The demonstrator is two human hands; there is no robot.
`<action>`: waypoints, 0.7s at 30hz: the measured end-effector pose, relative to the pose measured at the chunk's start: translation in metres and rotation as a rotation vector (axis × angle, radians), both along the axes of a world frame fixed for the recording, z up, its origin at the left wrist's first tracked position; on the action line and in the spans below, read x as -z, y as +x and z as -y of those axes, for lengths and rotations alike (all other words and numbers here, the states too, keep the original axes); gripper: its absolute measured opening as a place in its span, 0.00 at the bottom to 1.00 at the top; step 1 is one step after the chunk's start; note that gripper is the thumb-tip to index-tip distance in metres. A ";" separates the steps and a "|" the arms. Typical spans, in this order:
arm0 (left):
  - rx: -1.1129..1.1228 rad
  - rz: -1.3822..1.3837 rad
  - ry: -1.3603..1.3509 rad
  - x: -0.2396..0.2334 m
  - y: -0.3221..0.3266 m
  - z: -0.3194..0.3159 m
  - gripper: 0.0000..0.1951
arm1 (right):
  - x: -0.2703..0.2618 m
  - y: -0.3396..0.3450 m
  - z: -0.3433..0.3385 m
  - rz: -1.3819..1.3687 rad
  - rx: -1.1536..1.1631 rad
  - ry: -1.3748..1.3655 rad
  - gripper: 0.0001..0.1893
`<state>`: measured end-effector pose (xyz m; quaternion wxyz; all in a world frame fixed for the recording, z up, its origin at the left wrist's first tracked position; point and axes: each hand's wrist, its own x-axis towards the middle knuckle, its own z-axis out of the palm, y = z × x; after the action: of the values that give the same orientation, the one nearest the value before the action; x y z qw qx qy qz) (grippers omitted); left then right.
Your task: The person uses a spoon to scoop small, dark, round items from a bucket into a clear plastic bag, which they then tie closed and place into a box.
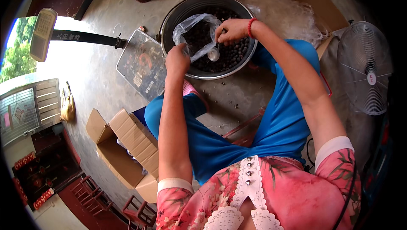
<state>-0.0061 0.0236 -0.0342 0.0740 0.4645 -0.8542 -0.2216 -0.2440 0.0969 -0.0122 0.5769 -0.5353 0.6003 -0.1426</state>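
Observation:
Before me stands a wide round metal tub holding many small dark round fruits or nuts. A clear plastic bag lies spread over them, its mouth wide, with dark pieces visible through or inside it. My left hand pinches the bag's near left edge at the tub's rim. My right hand, with a red bracelet at the wrist, holds a metal spoon by its handle, and its fingers are at the bag's right edge. The spoon's bowl hangs over the dark pieces, just outside the bag.
A platform scale with a display on a post adjoins the tub's left side. Thin clear plastic bags fill a cardboard box behind right. A floor fan stands at right, an opened cardboard box at lower left.

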 end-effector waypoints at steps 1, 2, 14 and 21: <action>-0.017 -0.028 -0.017 0.001 0.000 0.002 0.20 | 0.007 0.002 0.000 -0.145 -0.183 -0.047 0.17; -0.033 -0.057 -0.034 0.002 -0.001 0.003 0.20 | 0.021 0.006 -0.002 -0.157 -0.298 -0.159 0.20; -0.158 -0.195 -0.081 -0.025 0.002 0.002 0.18 | 0.010 0.018 0.007 -0.534 -0.317 -0.076 0.19; -0.151 -0.359 -0.035 -0.021 0.004 0.005 0.16 | 0.074 0.016 0.024 -0.636 0.124 -0.187 0.18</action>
<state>-0.0024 0.0190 -0.0131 0.2496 0.4790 -0.7937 -0.2798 -0.2281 0.0732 -0.0859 0.2990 -0.5660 0.7661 -0.0578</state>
